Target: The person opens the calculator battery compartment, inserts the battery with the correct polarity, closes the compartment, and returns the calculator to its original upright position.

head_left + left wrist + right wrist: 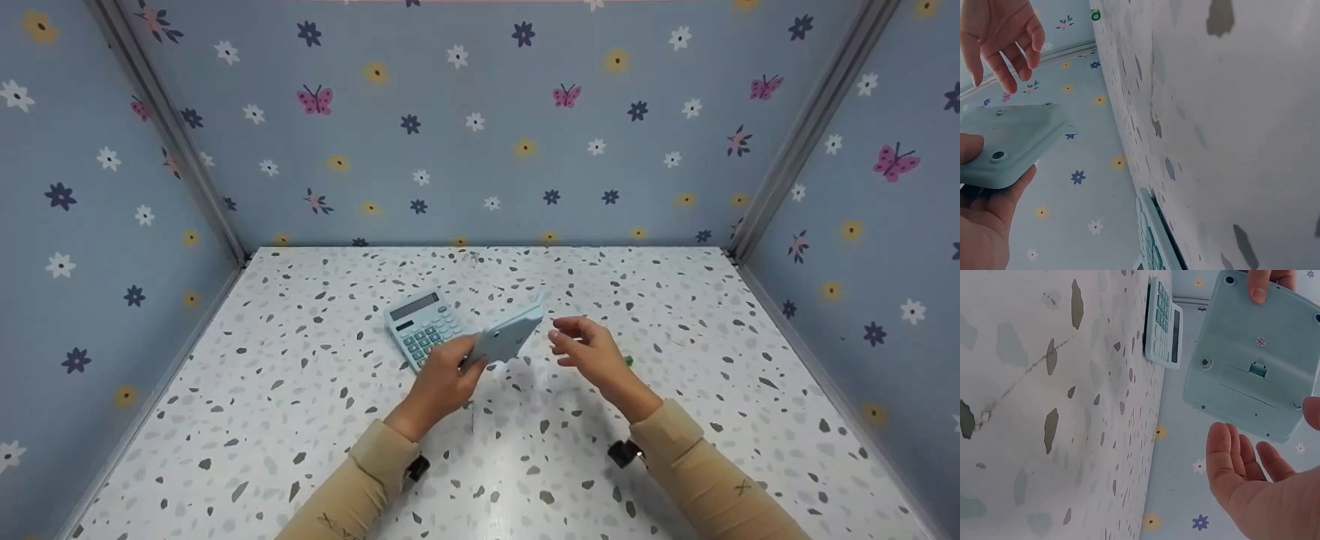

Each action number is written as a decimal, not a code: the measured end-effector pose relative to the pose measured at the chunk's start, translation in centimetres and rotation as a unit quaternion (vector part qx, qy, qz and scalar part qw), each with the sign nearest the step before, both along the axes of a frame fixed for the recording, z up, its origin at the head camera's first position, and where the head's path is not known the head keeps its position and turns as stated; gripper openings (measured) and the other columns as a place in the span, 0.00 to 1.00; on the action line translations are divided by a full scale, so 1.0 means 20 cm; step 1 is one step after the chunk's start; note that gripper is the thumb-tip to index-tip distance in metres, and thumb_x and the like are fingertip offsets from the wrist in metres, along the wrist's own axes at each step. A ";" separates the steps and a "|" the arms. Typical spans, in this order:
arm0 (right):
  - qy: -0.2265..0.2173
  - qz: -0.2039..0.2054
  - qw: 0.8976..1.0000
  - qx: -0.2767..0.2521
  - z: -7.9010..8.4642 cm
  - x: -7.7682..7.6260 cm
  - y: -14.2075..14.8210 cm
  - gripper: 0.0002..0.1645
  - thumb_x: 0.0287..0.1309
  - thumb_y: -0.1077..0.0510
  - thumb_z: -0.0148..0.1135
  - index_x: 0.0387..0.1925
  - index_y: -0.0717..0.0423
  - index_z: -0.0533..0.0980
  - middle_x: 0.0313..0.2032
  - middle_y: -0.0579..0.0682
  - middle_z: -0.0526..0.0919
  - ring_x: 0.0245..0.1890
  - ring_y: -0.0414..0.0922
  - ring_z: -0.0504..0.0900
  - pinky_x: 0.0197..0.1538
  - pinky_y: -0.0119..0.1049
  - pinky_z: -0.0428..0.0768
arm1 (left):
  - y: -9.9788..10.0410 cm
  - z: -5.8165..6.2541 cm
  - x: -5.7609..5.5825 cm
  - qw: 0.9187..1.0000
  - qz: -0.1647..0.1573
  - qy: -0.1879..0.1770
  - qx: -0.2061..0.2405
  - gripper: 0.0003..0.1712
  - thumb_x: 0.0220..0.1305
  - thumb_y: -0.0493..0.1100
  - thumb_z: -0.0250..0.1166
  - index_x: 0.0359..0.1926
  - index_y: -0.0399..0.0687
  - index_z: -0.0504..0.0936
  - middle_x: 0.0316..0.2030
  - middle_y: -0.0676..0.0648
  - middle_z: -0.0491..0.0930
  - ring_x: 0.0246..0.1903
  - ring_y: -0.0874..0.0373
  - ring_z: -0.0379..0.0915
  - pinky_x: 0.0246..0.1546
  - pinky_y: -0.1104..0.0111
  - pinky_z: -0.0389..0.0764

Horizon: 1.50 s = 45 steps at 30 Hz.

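Observation:
My left hand point(448, 379) grips a light blue calculator point(510, 335) by one end, thumb on its back, and holds it tilted above the table. Its underside, with round feet and a battery cover point(1249, 385), faces the right wrist view; its keys are hidden there. My right hand point(592, 355) is just right of it, fingers loosely bent, with a small gap between them and the calculator in the head view. A second light blue calculator point(420, 322) lies face up on the table, behind and left of my left hand, its lower part covered by that hand.
The speckled white table point(300, 420) has blue flowered panels point(480, 150) at the back and both sides. A small green item point(628, 361) lies by my right wrist, mostly hidden in the head view; the left wrist view shows it as a green ring shape point(1095, 14).

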State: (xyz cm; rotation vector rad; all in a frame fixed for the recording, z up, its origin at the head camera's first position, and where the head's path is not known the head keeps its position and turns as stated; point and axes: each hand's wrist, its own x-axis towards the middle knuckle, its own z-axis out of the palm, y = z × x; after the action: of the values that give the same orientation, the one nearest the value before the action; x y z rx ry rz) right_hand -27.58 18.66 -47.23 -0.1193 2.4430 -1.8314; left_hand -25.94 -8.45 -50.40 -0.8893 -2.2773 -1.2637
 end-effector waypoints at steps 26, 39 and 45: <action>-0.063 0.025 0.993 -0.092 0.02 0.00 -0.07 0.32 0.83 0.52 0.55 0.76 0.68 0.67 0.53 0.60 0.86 0.47 0.48 0.90 0.52 0.41 0.91 | 0.04 0.01 0.04 0.948 0.081 0.232 -0.200 0.21 0.68 0.29 0.69 0.61 0.33 0.85 0.53 0.39 0.90 0.52 0.48 0.90 0.55 0.64 0.90; -0.094 0.007 0.986 -0.134 0.01 -0.03 -0.05 0.24 0.86 0.52 0.50 0.67 0.67 0.72 0.44 0.53 0.88 0.37 0.42 0.88 0.44 0.34 0.90 | 0.07 0.04 0.06 0.909 0.074 0.297 -0.284 0.19 0.71 0.30 0.69 0.61 0.35 0.85 0.52 0.41 0.87 0.50 0.49 0.89 0.55 0.65 0.90; -0.107 -0.005 0.983 -0.148 0.01 -0.04 -0.04 0.22 0.86 0.51 0.49 0.62 0.67 0.74 0.41 0.51 0.87 0.36 0.42 0.88 0.43 0.35 0.90 | 0.07 0.07 0.06 0.878 0.081 0.334 -0.333 0.18 0.72 0.33 0.68 0.61 0.36 0.85 0.52 0.41 0.88 0.52 0.49 0.88 0.58 0.64 0.89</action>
State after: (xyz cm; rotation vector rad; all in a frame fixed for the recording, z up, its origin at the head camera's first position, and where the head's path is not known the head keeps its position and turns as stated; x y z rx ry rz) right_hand -28.40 17.96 -47.02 0.0682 2.0237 -2.0787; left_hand -24.71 -7.00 -49.00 -1.0950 -2.1118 -0.0076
